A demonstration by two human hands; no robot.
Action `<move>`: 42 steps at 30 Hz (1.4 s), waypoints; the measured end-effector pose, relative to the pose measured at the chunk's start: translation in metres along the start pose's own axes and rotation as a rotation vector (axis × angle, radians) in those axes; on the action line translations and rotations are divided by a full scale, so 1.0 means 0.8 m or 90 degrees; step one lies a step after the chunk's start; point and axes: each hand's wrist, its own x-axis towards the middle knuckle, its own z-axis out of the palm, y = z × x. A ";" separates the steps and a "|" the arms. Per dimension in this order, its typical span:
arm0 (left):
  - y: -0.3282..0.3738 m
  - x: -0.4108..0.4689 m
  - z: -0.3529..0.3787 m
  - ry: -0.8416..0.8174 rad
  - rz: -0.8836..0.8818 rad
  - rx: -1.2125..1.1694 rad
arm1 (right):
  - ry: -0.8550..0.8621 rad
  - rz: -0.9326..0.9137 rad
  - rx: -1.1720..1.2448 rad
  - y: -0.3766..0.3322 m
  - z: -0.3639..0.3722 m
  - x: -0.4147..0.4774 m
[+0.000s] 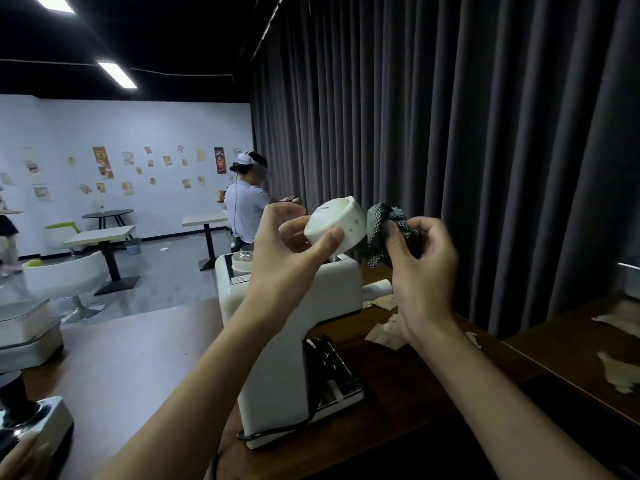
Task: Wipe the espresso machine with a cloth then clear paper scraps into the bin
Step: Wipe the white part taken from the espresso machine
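Espresso machine (pixel 329 292) stands on the worktop (pixel 138 341); above it my left grip (pixel 287 244) curls round a white round lid (pixel 337 225), and my right grip (pixel 422 258) pinches a checked cloth (pixel 381 223) against its side. Paper scraps (pixel 384 332) lie just right of the machine.

White round cap (pixel 335 226), dark checked cloth (pixel 384 230), white espresso machine (pixel 277 341), brown counter (pixel 138 341), grey curtain (pixel 485 133)
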 end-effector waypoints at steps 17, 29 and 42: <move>-0.034 -0.053 0.115 -0.131 0.007 0.064 | 0.021 0.012 -0.126 0.004 -0.159 -0.021; -0.038 -0.070 0.167 -0.091 0.006 0.038 | -0.084 0.203 0.025 0.018 -0.176 -0.056; -0.052 -0.074 0.154 -0.223 0.061 0.154 | -0.020 -0.058 -0.263 -0.001 -0.216 -0.031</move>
